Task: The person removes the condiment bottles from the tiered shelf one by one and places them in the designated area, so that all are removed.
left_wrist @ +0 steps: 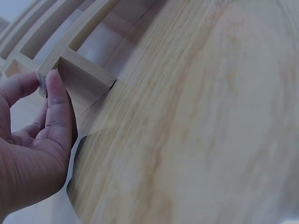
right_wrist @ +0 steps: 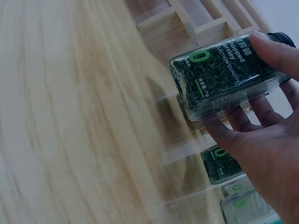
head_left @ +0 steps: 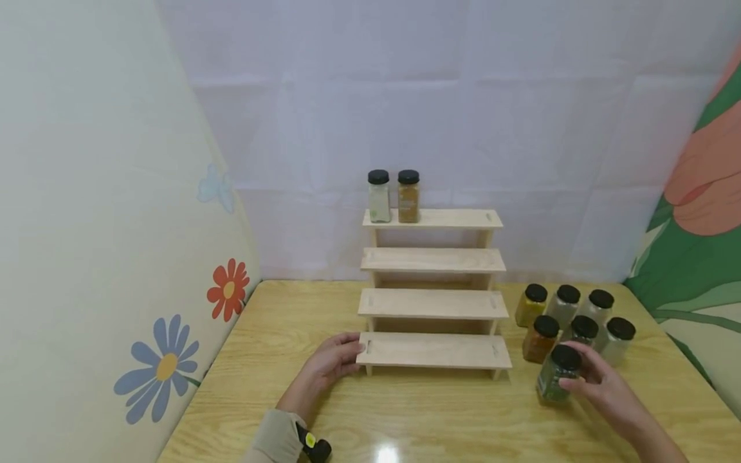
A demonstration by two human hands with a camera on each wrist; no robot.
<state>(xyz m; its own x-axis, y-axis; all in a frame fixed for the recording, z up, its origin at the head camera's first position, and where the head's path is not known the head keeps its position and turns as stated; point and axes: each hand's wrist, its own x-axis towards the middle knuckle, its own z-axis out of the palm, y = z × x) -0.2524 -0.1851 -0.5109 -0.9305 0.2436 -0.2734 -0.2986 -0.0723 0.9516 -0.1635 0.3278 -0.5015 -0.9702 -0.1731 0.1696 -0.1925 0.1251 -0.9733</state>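
My right hand [head_left: 604, 389] grips a glass spice jar [head_left: 557, 379] with a black lid, at the right of the table. Dark green flakes fill it, and its label in the right wrist view reads chopped parsley. Thumb and fingers wrap the jar near its lid, and its base looks raised off the table in that view. At the left end of the lowest step of a four-tier wooden rack [head_left: 434, 350], my left hand [head_left: 330, 365] pinches the board's edge between thumb and fingers. Two jars stand on the top tier: a pale one [head_left: 379, 199] and an orange-brown one [head_left: 408, 200].
Several more black-lidded jars stand in a cluster right of the rack, among them a yellow one [head_left: 530, 308] and a reddish-brown one [head_left: 539, 341]. The wooden table [head_left: 301, 308] meets a white cloth backdrop [head_left: 324, 128] behind. Flower-patterned panels flank both sides.
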